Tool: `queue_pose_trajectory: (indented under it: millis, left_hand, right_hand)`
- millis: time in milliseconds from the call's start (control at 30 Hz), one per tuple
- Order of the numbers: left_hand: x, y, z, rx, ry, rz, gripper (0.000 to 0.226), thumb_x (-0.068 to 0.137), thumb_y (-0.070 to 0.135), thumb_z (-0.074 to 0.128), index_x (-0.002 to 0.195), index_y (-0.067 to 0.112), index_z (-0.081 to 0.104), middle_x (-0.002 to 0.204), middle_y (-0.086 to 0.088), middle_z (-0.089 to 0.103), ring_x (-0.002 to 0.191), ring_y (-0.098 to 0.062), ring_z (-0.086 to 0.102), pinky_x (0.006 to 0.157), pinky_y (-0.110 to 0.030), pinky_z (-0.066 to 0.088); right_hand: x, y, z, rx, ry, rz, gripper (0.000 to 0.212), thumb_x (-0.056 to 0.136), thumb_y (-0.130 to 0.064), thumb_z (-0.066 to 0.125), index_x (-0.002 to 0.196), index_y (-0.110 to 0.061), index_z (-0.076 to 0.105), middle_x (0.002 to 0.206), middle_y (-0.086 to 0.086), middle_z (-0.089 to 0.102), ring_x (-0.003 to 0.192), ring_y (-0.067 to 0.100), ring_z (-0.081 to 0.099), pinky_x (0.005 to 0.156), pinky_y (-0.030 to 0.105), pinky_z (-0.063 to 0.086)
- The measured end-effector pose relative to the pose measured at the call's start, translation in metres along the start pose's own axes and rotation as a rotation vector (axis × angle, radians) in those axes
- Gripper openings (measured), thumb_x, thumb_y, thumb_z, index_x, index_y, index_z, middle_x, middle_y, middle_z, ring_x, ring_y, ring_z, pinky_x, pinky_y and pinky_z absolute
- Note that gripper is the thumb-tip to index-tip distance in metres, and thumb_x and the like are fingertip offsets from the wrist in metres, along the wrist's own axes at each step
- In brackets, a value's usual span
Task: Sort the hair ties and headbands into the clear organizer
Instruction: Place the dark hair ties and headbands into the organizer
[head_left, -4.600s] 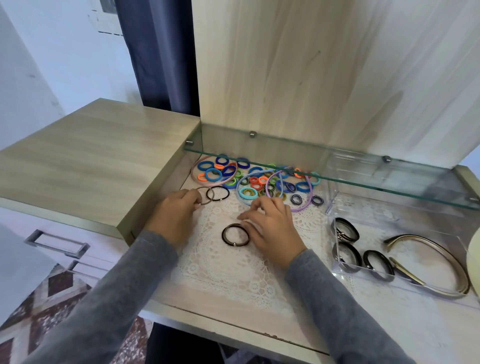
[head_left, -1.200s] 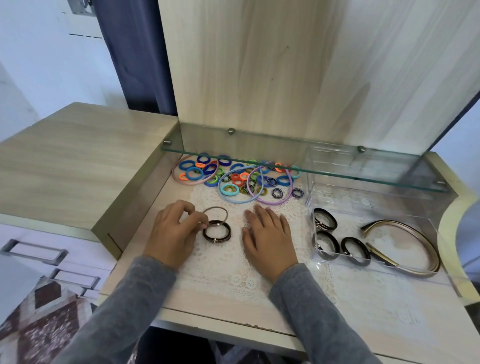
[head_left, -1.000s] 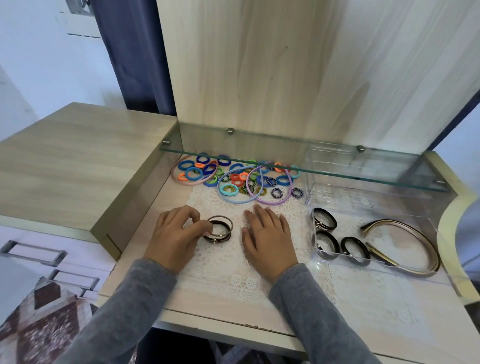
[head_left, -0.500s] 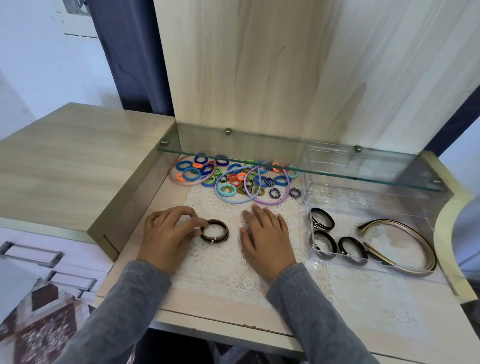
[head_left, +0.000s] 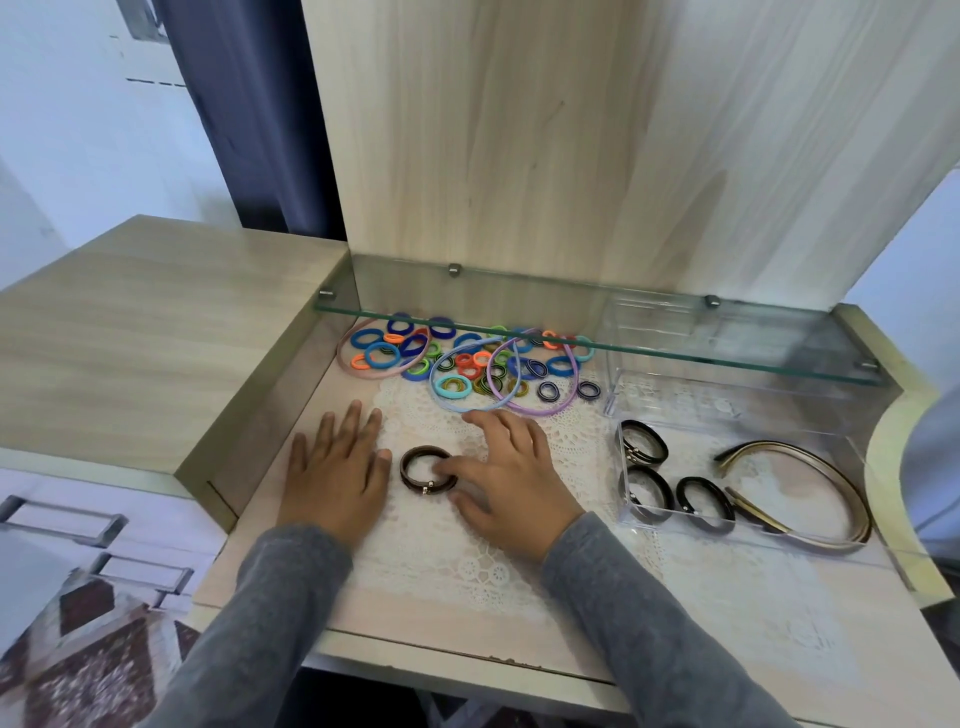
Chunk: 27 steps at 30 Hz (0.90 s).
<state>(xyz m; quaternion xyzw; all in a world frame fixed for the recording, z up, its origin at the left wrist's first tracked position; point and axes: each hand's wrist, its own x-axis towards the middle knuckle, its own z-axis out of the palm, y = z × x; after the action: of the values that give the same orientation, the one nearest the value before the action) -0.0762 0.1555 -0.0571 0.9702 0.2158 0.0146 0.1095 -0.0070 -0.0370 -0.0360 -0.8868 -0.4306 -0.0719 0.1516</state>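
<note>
Pickup step, I judge: dark hair tie (head_left: 427, 470) lies on the tabletop between both hands, left of the clear organizer (head_left: 685, 402). Left hand (head_left: 335, 475) lies flat and spread; right hand (head_left: 511, 475), fingers spread, touches it with the thumb. Next: pinch, carry right.

Light: soft, even daylight falls bright over the pale wooden back panel (head_left: 519, 130) and the lace mat (head_left: 467, 561); its source lies outside the frame.
Shadows: a broad, faint diagonal shadow darkens the panel's right side; thin, soft-edged shadows sit under the left hand (head_left: 332, 478) and right hand (head_left: 511, 475).
Glare: pale reflections streak the glass shelf (head_left: 753, 343) and the walls of the clear organizer (head_left: 675, 402).
Focus: the centre is crisp; the grey sleeves (head_left: 649, 623) soften towards the bottom edge.
Distortion: the wide-angle lens bows straight furniture edges at left and right.
</note>
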Motion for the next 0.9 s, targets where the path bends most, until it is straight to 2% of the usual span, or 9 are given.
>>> queue_pose_trajectory:
  millis: [133,267,467,567,633,700,767,833,900]
  left_hand:
    - [-0.001,0.0,-0.001,0.009,-0.01,0.001,0.056,0.101,0.042,0.017,0.152,0.034,-0.002,0.16,0.011,-0.01,0.147,-0.014,-0.008,0.119,-0.041,-0.002]
    - [-0.002,0.001,-0.002,0.003,-0.007,0.001,0.056,0.101,0.043,0.016,0.152,0.034,-0.003,0.159,0.01,-0.011,0.147,-0.014,-0.009,0.119,-0.041,-0.003]
    - [-0.002,0.003,-0.002,0.035,0.035,0.002,0.056,0.1,0.042,0.019,0.153,0.032,0.004,0.161,0.009,-0.003,0.148,-0.016,-0.002,0.118,-0.042,0.0]
    - [-0.004,0.002,0.002,0.047,0.187,0.027,0.05,0.097,0.039,0.028,0.146,0.03,0.035,0.156,0.004,0.029,0.144,-0.02,0.025,0.115,-0.045,0.013]
    - [-0.006,0.001,0.004,-0.005,0.335,0.104,0.046,0.087,0.033,0.037,0.125,0.024,0.06,0.135,-0.001,0.057,0.125,-0.026,0.051,0.104,-0.046,0.033]
    - [-0.006,0.005,0.007,-0.185,0.462,0.254,0.037,0.081,0.022,0.042,0.107,0.019,0.068,0.113,-0.001,0.066,0.103,-0.025,0.062,0.092,-0.038,0.045]
    - [-0.01,0.026,0.002,-0.501,0.474,0.323,0.026,0.082,0.01,0.048,0.096,0.016,0.068,0.1,0.004,0.067,0.093,-0.012,0.061,0.088,-0.021,0.046]
    - [-0.016,0.053,-0.001,-0.816,0.446,0.254,0.024,0.085,0.0,0.052,0.089,0.017,0.069,0.094,0.009,0.068,0.09,-0.001,0.061,0.084,-0.009,0.043]
    - [-0.017,0.081,-0.004,-1.12,0.303,0.107,0.031,0.087,-0.009,0.054,0.087,0.017,0.071,0.091,0.008,0.071,0.089,-0.002,0.065,0.08,-0.008,0.046]
  right_hand:
    - [0.011,-0.006,-0.002,-0.126,-0.001,-0.099,0.02,0.07,-0.028,0.078,0.089,-0.026,0.073,0.126,0.012,0.053,0.124,0.037,0.043,0.104,0.058,0.032]
    - [0.019,-0.011,-0.002,-0.187,0.084,-0.221,0.016,0.059,-0.015,0.083,0.07,-0.021,0.073,0.107,0.008,0.058,0.113,0.033,0.05,0.101,0.049,0.037]
    - [0.016,-0.004,0.007,-0.174,0.217,-0.32,0.013,0.063,-0.008,0.078,0.071,-0.016,0.072,0.093,0.002,0.056,0.102,0.027,0.05,0.097,0.039,0.029]
    - [0.002,0.005,0.013,0.041,0.269,-0.189,0.01,0.067,-0.017,0.08,0.075,-0.018,0.074,0.095,0.0,0.055,0.104,0.023,0.044,0.093,0.038,0.032]
    - [-0.007,0.012,0.017,0.209,0.332,-0.04,0.009,0.071,-0.02,0.079,0.079,-0.019,0.074,0.097,-0.003,0.055,0.105,0.02,0.041,0.092,0.036,0.033]
    - [-0.013,0.018,0.017,0.352,0.407,0.117,0.008,0.072,-0.021,0.079,0.08,-0.02,0.075,0.096,-0.009,0.053,0.103,0.014,0.036,0.091,0.033,0.032]
    - [-0.014,0.022,0.011,0.508,0.466,0.268,0.009,0.072,-0.022,0.08,0.079,-0.02,0.076,0.093,-0.014,0.051,0.101,0.013,0.036,0.092,0.024,0.03]
    - [-0.014,0.026,0.006,0.654,0.482,0.393,0.01,0.071,-0.023,0.08,0.079,-0.022,0.075,0.091,-0.019,0.05,0.102,0.015,0.039,0.093,0.017,0.029]
    - [-0.015,0.03,0.005,0.786,0.489,0.469,0.011,0.069,-0.027,0.08,0.077,-0.032,0.074,0.088,-0.02,0.051,0.104,0.02,0.044,0.095,0.026,0.036]
